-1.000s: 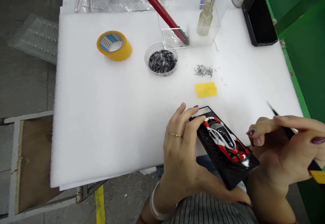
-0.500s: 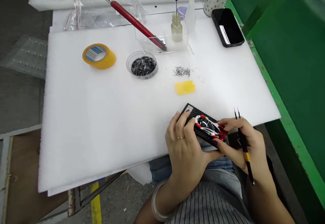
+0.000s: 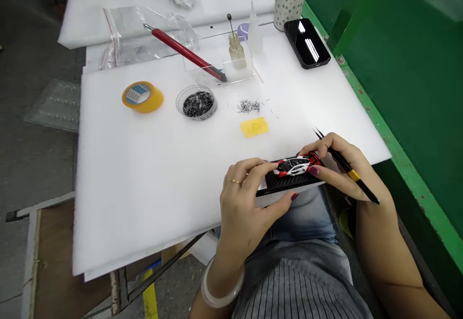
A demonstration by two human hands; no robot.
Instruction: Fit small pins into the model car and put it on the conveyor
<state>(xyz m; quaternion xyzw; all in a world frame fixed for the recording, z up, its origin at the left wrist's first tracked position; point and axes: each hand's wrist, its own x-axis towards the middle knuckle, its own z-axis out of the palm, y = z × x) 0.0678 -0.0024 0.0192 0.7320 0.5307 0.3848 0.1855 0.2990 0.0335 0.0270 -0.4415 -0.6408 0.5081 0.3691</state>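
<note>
A small red, white and black model car (image 3: 295, 165) sits on a black carbon-pattern base (image 3: 285, 183) at the near edge of the white foam sheet (image 3: 144, 165). My left hand (image 3: 246, 203) grips the base's left end, thumb below and fingers on top. My right hand (image 3: 340, 167) steadies the car's right end with its fingertips and holds black tweezers (image 3: 345, 166), tips pointing up and left.
On the foam lie a yellow tape roll (image 3: 142, 96), a clear dish of dark pins (image 3: 196, 102), a loose heap of pins (image 3: 249, 106) and a yellow pad (image 3: 254, 127). Farther back: a clear tray with a red-handled tool (image 3: 184, 54) and small bottle (image 3: 236, 49), a black phone (image 3: 306, 43).
The base with the car has turned from a diagonal to nearly level with the foam's edge. My right hand moved up to the car's right end; the tweezers now point up-left.
</note>
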